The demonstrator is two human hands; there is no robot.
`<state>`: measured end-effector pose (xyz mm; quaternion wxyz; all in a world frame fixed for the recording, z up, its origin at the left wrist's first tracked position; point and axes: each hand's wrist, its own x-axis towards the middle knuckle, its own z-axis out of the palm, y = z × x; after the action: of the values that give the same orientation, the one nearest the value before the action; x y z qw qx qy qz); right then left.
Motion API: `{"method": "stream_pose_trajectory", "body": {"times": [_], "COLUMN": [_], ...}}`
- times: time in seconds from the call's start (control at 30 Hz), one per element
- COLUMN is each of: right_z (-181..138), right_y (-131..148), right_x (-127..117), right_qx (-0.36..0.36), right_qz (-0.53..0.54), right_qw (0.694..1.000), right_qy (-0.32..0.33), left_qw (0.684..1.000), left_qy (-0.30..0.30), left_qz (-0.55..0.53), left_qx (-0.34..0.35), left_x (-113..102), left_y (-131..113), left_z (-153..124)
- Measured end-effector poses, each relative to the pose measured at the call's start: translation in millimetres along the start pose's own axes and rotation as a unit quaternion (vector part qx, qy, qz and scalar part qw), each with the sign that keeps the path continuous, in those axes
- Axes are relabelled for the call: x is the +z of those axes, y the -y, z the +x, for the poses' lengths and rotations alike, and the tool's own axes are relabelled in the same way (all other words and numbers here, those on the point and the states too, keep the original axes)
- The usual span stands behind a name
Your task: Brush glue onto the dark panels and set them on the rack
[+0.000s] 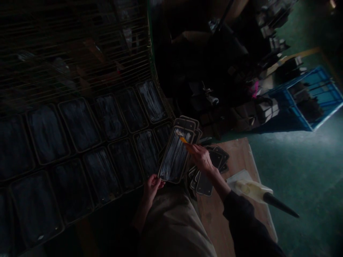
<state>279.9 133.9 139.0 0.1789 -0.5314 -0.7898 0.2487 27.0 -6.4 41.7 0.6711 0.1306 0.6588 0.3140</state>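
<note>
My left hand (pixel 153 185) is pinched on the lower left corner of a dark rectangular plate (pixel 174 160) with rounded corners and a pale rim. White streaks of a wet-looking coating run along its face. In my right hand (pixel 201 157) is a yellow-handled brush (pixel 184 140), its tip against the upper part of that plate. More plates (pixel 184 123) lie stacked beneath it. Below my right forearm, a loose pile of uncoated dark plates (pixel 206 184) rests on a wooden board (pixel 238 150).
Several streaked plates (pixel 77 121) lie in rows on the left, before a wire rack (pixel 150 43). A cream bottle with a long dark nozzle (pixel 254 191) lies on the board. A blue crate (pixel 289 107) and dark clutter stand beyond it on the green floor (pixel 300 164).
</note>
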Motion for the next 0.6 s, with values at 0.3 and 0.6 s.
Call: {"method": "stream_pose_trajectory", "body": {"times": [0.3,0.6], "right_z": [-28.5,-108.2], "right_y": [-23.6,57.1], "right_x": [0.5,17.3], "right_qx": [0.071,0.195], "right_qz": [-0.016,0.158], "right_qw": [0.996,0.968], "right_qy": [-0.042,0.028], "left_qw": [0.997,0.996], "left_qy": [0.004,0.052], "left_qz": [-0.069,-0.068], "left_qx": [-0.025,-0.040], "left_x": [9.8,5.0], "left_y": [-4.3,-22.1], "left_z": [-8.7,-21.3]}}
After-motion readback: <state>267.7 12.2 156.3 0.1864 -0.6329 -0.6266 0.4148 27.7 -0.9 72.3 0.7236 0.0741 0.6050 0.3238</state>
